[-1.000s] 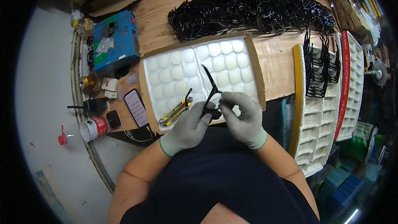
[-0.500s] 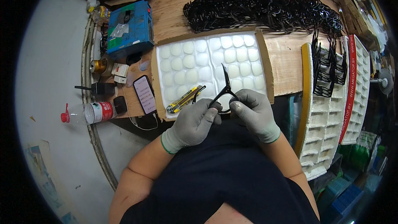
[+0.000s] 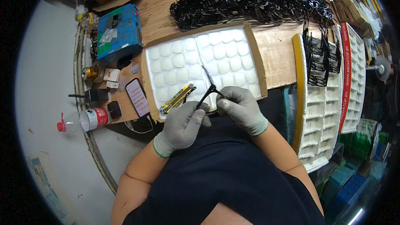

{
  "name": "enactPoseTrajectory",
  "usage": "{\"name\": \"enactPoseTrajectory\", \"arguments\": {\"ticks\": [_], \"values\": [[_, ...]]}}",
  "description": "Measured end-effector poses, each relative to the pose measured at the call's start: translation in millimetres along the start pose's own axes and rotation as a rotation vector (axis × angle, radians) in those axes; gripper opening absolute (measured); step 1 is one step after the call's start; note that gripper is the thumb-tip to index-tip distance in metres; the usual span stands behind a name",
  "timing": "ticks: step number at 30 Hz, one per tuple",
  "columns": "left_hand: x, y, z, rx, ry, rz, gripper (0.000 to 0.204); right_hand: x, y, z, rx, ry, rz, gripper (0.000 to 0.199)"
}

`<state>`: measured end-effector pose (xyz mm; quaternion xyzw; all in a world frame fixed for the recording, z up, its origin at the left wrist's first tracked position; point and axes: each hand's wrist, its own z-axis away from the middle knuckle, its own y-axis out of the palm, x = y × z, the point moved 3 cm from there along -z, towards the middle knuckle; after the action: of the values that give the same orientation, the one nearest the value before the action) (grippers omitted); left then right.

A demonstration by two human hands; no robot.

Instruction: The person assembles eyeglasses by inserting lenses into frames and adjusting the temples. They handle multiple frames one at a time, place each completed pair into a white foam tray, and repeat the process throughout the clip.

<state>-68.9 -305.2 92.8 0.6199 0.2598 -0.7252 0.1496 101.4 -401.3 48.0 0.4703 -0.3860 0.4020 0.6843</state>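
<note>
A white foam tray [image 3: 200, 58] with rows of round hollows lay in a shallow cardboard surround on a wooden workbench [image 3: 279, 54]. Beyond the tray, a long heap of black plastic frames [image 3: 250, 2] stretched across the bench. Left of the tray sat a blue box [image 3: 118, 33], a small brass-coloured tin [image 3: 91, 73], a phone [image 3: 136, 97] with its screen lit, and a clear bottle [image 3: 83, 121] with a red cap lying on its side. Right of the tray stood white compartment racks [image 3: 323, 112], some holding black frames.
</note>
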Motion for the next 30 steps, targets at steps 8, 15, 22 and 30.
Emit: {"name": "enactPoseTrajectory", "arguments": {"ticks": [8, 15, 22, 30], "values": [[12.6, -3.0, 3.1, 0.100, -0.167, 0.300, 0.030, -6.0, 1.2, 0.7, 0.035, -0.013, -0.070, 0.025], [7.1, -12.2, -0.6, 0.204, -0.226, 0.258, 0.030, -5.2, 3.7, 7.4, 0.011, 0.012, -0.001, 0.024], [7.3, -18.0, -3.6, 0.185, -0.155, 0.087, 0.028, 1.5, 7.5, 6.5, -0.032, 0.030, 0.047, 0.024], [-3.5, -7.4, -4.0, 0.101, 0.028, -0.239, 0.030, -15.7, 0.1, -4.9, -0.083, 0.086, -0.067, 0.025]]}}
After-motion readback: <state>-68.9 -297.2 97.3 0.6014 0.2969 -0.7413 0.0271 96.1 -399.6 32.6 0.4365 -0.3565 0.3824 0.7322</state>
